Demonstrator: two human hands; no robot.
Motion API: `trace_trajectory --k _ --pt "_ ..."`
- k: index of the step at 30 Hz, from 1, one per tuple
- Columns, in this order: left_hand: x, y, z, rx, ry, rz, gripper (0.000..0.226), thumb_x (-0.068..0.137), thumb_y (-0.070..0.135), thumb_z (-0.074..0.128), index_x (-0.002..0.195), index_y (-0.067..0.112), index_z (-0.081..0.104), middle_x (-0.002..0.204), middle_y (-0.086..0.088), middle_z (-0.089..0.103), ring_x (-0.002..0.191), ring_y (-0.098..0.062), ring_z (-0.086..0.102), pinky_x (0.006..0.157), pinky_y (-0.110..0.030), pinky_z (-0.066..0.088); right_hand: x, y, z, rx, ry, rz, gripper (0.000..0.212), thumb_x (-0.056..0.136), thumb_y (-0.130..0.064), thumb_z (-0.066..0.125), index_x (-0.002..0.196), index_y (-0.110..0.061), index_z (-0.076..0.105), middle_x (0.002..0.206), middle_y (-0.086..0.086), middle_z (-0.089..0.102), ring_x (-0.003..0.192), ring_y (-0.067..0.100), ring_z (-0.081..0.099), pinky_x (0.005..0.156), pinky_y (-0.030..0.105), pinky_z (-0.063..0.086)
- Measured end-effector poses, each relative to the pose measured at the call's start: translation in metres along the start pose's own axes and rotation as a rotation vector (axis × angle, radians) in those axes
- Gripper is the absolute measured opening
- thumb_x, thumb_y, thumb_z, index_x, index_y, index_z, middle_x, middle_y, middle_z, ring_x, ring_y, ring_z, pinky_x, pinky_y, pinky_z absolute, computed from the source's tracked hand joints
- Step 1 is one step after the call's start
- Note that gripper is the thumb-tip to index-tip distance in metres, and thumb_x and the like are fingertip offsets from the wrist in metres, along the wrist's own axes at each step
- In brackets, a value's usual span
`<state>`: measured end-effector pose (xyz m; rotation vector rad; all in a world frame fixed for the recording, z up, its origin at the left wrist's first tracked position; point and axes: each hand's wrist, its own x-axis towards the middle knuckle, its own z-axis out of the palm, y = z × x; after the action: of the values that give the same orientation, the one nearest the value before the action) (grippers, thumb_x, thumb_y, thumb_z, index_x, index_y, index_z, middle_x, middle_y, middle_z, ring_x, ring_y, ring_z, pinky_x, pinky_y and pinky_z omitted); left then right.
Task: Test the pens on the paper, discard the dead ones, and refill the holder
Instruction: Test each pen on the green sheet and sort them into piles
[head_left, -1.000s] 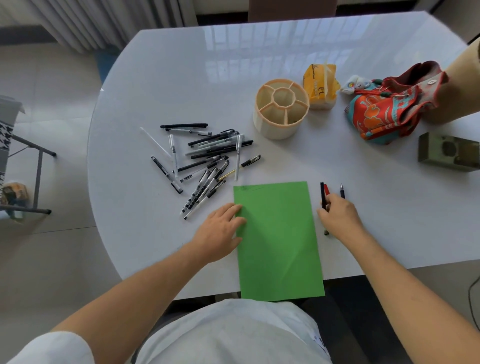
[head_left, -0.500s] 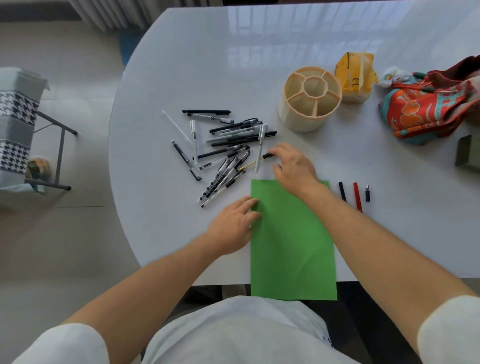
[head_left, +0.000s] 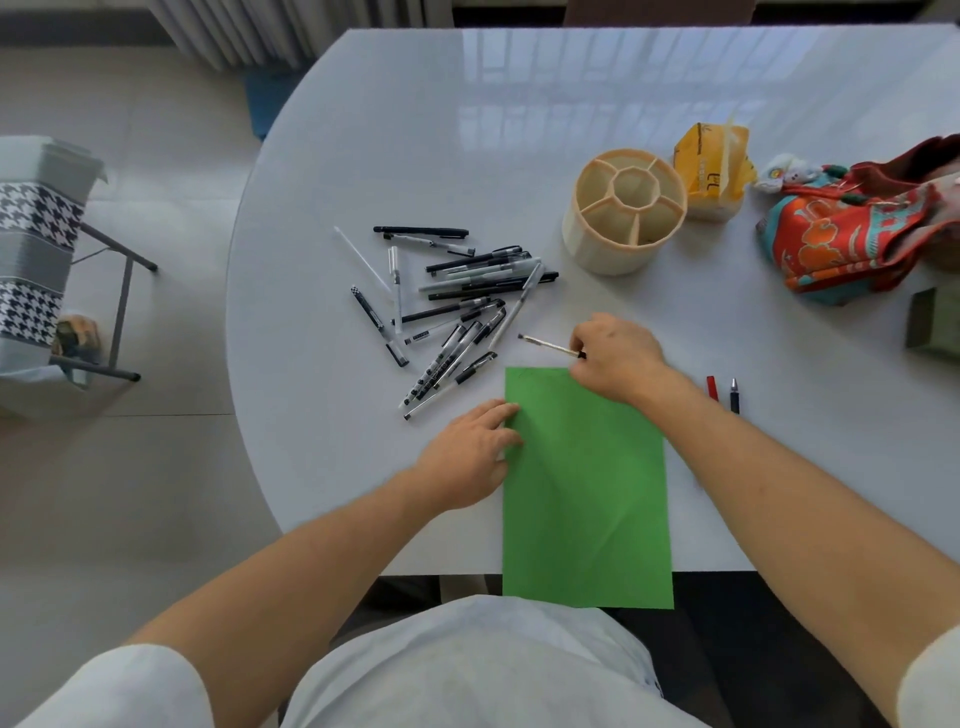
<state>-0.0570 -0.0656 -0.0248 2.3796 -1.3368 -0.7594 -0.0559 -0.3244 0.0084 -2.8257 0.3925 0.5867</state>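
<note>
Beside paper (head_left: 587, 488), scattered pens (head_left: 457, 306)

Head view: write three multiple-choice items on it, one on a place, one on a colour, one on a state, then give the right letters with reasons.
1. Where does the pen holder stand?
A. On the green paper
B. On the table beyond the pile of pens, beside a yellow bag
C. On the floor

2. What colour is the paper?
A. Green
B. White
C. Blue

3. What is the right hand doing?
A. Lying flat and empty
B. Resting inside the holder
C. Holding a thin pen

Answers:
1. B: the holder sits past the pile of pens, next to the yellow bag.
2. A: the sheet under the left hand is plainly green.
3. C: the thin pen sticks out from the right hand's fingers, just above the sheet's top edge.
</note>
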Motion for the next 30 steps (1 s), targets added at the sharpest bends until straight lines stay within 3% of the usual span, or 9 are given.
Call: trace_trajectory --k 2,5,7,10,15,20,24,26,30 --pt "0.002 0.003 -0.002 -0.085 0.067 -0.008 0.039 0.088 0.018 0.058 0.127 0.017 0.065 0.146 -0.009 0.051 0.142 -0.026 0.034 0.121 -0.038 0.025 -0.018 0.013 -0.001 0.228 0.038 0.101 0.013 0.08 -0.026 0.066 0.091 -0.02 0.066 0.093 0.003 0.068 0.085 0.027 0.064 0.074 0.033 0.051" --pt "0.007 0.012 -0.006 -0.152 0.182 -0.038 0.039 0.095 0.026 0.056 0.132 0.017 0.06 0.132 -0.002 0.06 0.129 -0.019 0.044 0.112 -0.034 0.036 -0.048 0.008 0.008 0.821 0.031 0.276 0.008 0.084 -0.014 0.067 0.088 -0.013 0.061 0.081 0.01 0.07 0.062 0.023 0.069 0.058 0.035 0.059" --pt "0.012 0.023 -0.008 -0.222 0.164 -0.091 0.043 0.099 0.036 0.052 0.139 0.021 0.05 0.127 0.003 0.062 0.119 -0.013 0.05 0.1 -0.029 0.041 -0.067 -0.006 0.017 1.147 0.003 0.291 0.009 0.089 -0.006 0.066 0.091 -0.008 0.058 0.08 0.017 0.071 0.057 0.027 0.07 0.058 0.041 0.062" --pt "0.021 0.035 -0.014 -0.292 0.048 -0.152 0.037 0.102 0.035 0.046 0.136 0.024 0.052 0.107 0.003 0.071 0.094 -0.017 0.062 0.08 -0.032 0.049 -0.088 -0.024 0.033 1.363 0.051 0.278 0.014 0.089 -0.003 0.07 0.089 -0.008 0.057 0.071 0.013 0.07 0.055 0.03 0.068 0.058 0.044 0.062" --pt "0.022 0.036 -0.019 -0.405 -0.069 -0.153 0.026 0.103 0.032 0.044 0.098 0.019 0.066 0.078 0.004 0.069 0.069 -0.016 0.061 0.065 -0.036 0.05 -0.103 -0.03 0.051 1.411 0.102 0.292 0.007 0.09 -0.001 0.071 0.092 -0.005 0.066 0.067 0.008 0.069 0.056 0.025 0.066 0.059 0.039 0.062" --pt "0.024 0.035 -0.016 -0.4 -0.055 -0.148 0.023 0.1 0.036 0.052 0.089 0.02 0.064 0.071 0.008 0.063 0.063 -0.013 0.056 0.057 -0.03 0.043 -0.105 -0.019 0.052 1.464 0.076 0.27 0.003 0.093 -0.006 0.069 0.091 -0.005 0.071 0.069 0.012 0.072 0.056 0.024 0.068 0.057 0.035 0.061" --pt "0.013 0.014 -0.008 -0.209 0.106 -0.183 0.02 0.099 0.031 0.056 0.096 0.016 0.067 0.085 0.002 0.067 0.076 -0.021 0.058 0.067 -0.035 0.045 -0.09 0.012 0.042 1.49 0.358 0.451 0.013 0.097 -0.017 0.066 0.088 -0.009 0.069 0.068 0.007 0.071 0.055 0.02 0.066 0.054 0.032 0.058" --pt "0.005 0.007 -0.006 -0.184 0.173 -0.168 0.019 0.098 0.032 0.057 0.095 0.016 0.067 0.09 0.001 0.068 0.085 -0.021 0.061 0.07 -0.036 0.048 -0.08 0.019 0.037 1.448 0.423 0.423 0.009 0.096 -0.019 0.068 0.093 -0.011 0.071 0.075 0.008 0.075 0.063 0.022 0.073 0.061 0.033 0.062" --pt "0.014 0.011 -0.003 -0.056 0.227 -0.005 0.021 0.095 0.034 0.063 0.097 0.014 0.068 0.117 -0.002 0.068 0.114 -0.021 0.058 0.095 -0.037 0.049 -0.066 0.0 0.05 1.047 0.411 0.288 0.006 0.09 -0.024 0.069 0.093 -0.023 0.074 0.074 -0.003 0.075 0.068 0.012 0.074 0.067 0.032 0.061"
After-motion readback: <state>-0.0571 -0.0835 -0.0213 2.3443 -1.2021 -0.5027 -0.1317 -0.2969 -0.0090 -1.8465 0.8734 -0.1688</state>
